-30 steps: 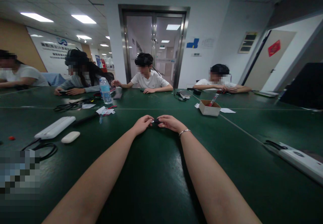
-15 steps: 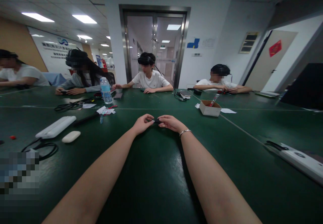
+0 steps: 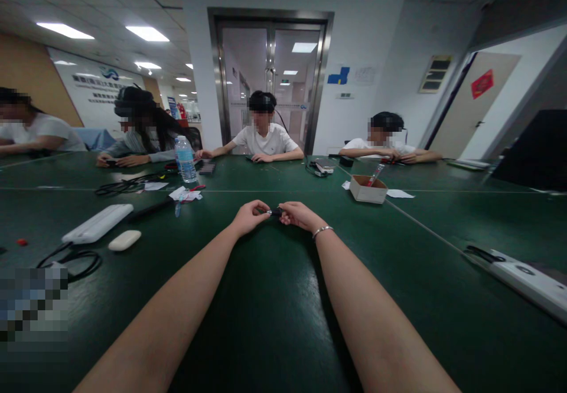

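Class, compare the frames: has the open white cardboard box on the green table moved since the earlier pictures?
No. The open white cardboard box keeps its place relative to the pale straight table seam, with no visible shift either way.

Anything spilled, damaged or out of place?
No spill or damage shows. Just clutter: black cables lie loosely bunched left of the bottle, and papers are strewn in front of it. The dark object between left hand and right hand is too small to judge.

Deep green tabletop [image 3: 274,322] here, blue-labelled bottle [image 3: 186,161], red diamond [image 3: 482,84] on a beige door [image 3: 460,115], and the held piece [image 3: 276,211]: black, seemingly silver-tipped!
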Demonstrator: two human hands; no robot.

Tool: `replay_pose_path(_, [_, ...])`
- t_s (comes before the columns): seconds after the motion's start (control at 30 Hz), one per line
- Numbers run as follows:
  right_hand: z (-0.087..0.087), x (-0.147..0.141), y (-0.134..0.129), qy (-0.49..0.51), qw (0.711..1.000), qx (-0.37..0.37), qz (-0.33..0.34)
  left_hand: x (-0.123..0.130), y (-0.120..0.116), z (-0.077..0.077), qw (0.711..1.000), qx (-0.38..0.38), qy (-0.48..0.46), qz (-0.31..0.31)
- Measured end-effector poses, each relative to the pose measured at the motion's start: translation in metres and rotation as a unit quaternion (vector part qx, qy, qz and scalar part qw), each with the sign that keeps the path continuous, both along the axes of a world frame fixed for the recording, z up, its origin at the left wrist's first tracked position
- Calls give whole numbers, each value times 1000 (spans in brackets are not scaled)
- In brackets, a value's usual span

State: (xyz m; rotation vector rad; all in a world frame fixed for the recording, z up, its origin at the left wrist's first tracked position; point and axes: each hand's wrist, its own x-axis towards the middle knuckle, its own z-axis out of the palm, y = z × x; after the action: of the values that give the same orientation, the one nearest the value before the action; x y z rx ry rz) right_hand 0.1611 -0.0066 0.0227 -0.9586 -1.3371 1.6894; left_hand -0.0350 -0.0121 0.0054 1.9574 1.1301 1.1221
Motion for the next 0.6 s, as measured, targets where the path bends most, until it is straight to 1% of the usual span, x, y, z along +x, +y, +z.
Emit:
replay_pose_path(0.13, [1, 6, -3, 60, 998, 10, 18, 0, 1, 0, 1000, -2, -9, 6])
replay_pose_path(0.2, [1, 7, -4, 74, 997, 11, 21, 0, 1, -1, 1000, -2, -14, 11])
replay_pose_path(0.37, [1, 4, -2, -1, 1000, 3, 23, 1, 2, -1, 1000, -2, -18, 13])
replay_pose_path(0.43, [1, 4, -2, 2, 1000, 15, 28, 1, 1, 0, 1000, -5, -19, 18])
replay_pose_path(0.53, [1, 5, -3, 34, 999, 25, 22, 1, 0, 1, 1000, -8, -23, 18])
replay_pose_path(0.6, [2, 5, -3, 23, 999, 18, 16, 0, 0, 1, 1000, -8, -23, 14])
